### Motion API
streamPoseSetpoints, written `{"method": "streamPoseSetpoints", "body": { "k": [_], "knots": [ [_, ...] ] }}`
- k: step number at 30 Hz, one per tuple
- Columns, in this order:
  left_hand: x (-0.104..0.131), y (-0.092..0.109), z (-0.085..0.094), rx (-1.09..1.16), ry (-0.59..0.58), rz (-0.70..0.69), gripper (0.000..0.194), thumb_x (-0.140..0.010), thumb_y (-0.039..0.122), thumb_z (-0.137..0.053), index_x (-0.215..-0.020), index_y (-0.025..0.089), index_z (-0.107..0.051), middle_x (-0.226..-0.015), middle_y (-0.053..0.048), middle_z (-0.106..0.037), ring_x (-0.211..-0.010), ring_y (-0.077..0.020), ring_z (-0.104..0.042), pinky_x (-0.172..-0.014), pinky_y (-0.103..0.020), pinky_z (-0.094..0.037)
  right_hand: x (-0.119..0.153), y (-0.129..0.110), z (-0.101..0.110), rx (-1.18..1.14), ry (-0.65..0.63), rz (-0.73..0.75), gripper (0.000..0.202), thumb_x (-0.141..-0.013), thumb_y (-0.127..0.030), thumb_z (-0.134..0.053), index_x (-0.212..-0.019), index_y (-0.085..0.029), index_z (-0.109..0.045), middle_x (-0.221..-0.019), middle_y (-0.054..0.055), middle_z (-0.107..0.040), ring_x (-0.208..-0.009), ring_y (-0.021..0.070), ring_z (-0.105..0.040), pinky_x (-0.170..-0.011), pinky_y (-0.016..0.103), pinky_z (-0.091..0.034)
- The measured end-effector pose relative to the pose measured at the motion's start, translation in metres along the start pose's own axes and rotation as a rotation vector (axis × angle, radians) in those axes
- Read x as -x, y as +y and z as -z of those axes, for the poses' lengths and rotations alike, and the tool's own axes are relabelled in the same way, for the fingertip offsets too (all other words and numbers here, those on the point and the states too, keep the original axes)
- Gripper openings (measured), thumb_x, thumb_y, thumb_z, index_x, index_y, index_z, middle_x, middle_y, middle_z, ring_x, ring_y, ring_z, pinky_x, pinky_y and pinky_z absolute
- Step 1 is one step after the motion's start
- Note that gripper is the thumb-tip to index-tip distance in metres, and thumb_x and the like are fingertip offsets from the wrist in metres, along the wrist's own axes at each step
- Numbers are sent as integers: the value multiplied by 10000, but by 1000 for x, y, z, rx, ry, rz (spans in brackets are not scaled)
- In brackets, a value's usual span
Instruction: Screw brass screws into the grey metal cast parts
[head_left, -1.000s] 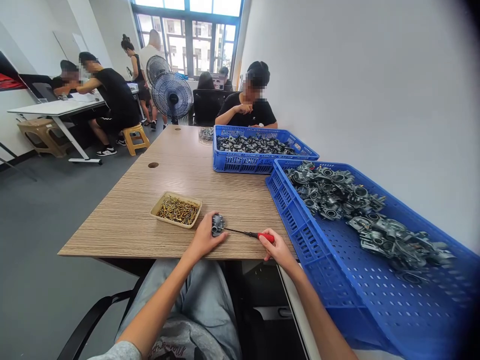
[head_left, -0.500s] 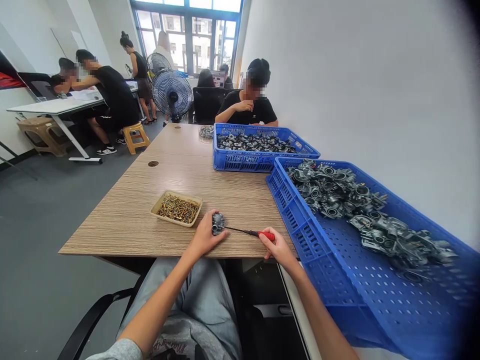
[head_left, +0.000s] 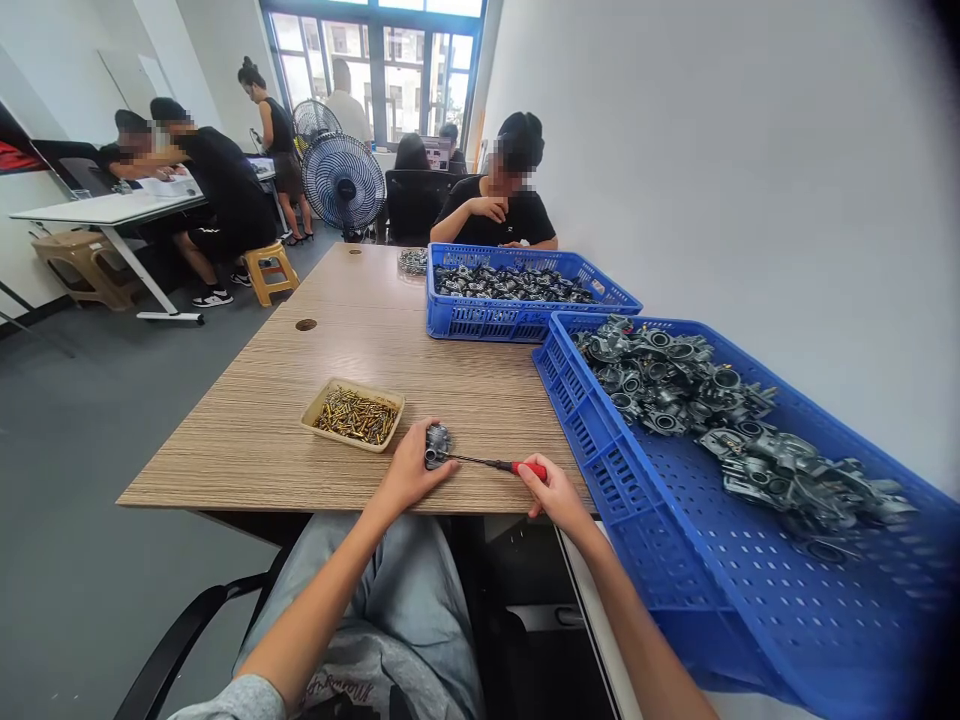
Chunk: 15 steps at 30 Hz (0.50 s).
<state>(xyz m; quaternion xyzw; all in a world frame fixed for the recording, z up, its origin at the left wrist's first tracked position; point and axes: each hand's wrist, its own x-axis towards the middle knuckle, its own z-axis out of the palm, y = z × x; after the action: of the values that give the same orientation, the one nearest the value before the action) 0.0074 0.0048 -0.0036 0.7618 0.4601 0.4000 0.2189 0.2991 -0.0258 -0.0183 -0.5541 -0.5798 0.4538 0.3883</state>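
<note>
A small grey metal carburetor body (head_left: 437, 446) rests at the near part of the wooden table, gripped by my left hand (head_left: 410, 468) with thumb and fingers around it. My right hand (head_left: 553, 492) is closed on the red handle of a screwdriver (head_left: 487, 462). The long dark shaft points left, and its tip meets the right side of the carburetor body; the exact contact spot is too small to make out. Just left of my left hand stands a beige tray (head_left: 306, 425) full of small brass pieces (head_left: 356, 415).
A blue crate (head_left: 622, 470) with piled grey metal castings (head_left: 660, 375) stands close on my right. Behind it sits another blue crate (head_left: 480, 325) of similar parts. Across the table (head_left: 247, 430) a person (head_left: 487, 215) is seated. A fan (head_left: 345, 185) stands beyond.
Both hands, the carburetor body and the screwdriver keep nearly the same places. In the background, a person by the window has shifted right.
</note>
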Motion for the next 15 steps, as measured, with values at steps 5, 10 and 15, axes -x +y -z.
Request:
{"method": "streamPoseSetpoints", "body": {
  "k": [5, 10, 15],
  "knots": [
    [0, 0, 0, -6, -3, 1, 698, -837, 363, -727, -1419, 229, -366, -1354, -119, -549, -1280, -283, -546, -1128, -467, -433, -1, -2, 0, -175, 9, -50, 435, -824, -644, -682, -845, -229, -553, -521, -110, -345, -384, 76, -322, -335, 233, -489],
    [1, -3, -2, 0, 0, 7, 709, -829, 359, -733, -1424, 224, -370, -1371, -121, -549, -1290, -284, -542, -1125, -460, -433, 0, -7, 2, -269, -25, -46, 430, -853, -645, -657, -840, -238, -520, -503, -125, -311, -397, 66, -226, -388, 261, -529],
    [1, -5, -3, 3, 5, -11, 712, -831, 367, -727, -1426, 219, -367, -1378, -125, -545, -1296, -281, -537, -1130, -461, -429, 1, -8, 4, -300, -39, -42, 430, -864, -642, -646, -825, -241, -493, -518, -129, -310, -393, 56, -208, -405, 242, -514]
  ]
}}
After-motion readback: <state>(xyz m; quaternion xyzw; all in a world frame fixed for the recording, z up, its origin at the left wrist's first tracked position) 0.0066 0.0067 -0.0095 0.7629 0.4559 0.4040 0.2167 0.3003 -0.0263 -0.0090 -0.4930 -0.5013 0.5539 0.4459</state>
